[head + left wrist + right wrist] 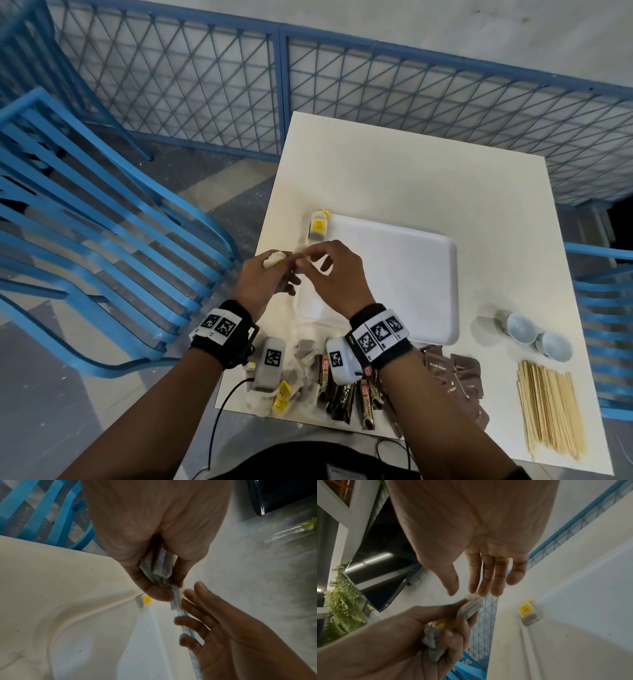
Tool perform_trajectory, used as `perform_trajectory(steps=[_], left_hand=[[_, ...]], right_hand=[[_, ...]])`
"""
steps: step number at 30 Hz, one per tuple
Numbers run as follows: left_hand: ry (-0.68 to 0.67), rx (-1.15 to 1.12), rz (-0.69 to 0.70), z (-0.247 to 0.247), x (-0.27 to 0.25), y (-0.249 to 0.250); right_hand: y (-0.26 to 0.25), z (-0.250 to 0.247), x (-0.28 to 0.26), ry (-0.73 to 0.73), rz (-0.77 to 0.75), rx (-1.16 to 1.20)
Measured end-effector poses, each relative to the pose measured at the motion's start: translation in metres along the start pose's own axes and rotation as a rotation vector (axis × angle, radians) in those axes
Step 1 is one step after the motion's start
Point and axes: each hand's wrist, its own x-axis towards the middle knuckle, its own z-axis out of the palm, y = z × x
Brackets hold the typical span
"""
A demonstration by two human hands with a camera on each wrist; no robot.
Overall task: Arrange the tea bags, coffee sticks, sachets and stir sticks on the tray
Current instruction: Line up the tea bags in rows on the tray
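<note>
1. Table: white, square, smooth. Blue slatted chair off its left edge, blue mesh fence behind.
2. Tray: white, shallow, rounded corners, mid-table. 1 tea bag with a yellow tag lies at its far-left corner; the rest of its floor is bare.
3. Near edge, left to right: loose tea bags, dark coffee sticks, brown sachets, a fan of wooden stir sticks. 2 white cups lie tipped beyond the sticks.
4. Left hand: fingers curled round a bunch of soft paper bags, above the tray's left rim.
5. Right hand: fingers loosely spread, thumb and fingertips at the top bag of the bunch; firm pinch cannot be told.
</note>
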Motion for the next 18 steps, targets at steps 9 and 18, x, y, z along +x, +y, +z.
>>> perform_trajectory(steps=[9,18], left_hand=[[-0.01,-0.001,0.023,-0.002,-0.002,-0.001],[0.013,-0.013,0.039,0.005,0.001,0.001]], right_hand=[[0.007,-0.003,0.007,0.028,0.299,0.234],[0.001,-0.009,-0.003,-0.043,0.355,0.549]])
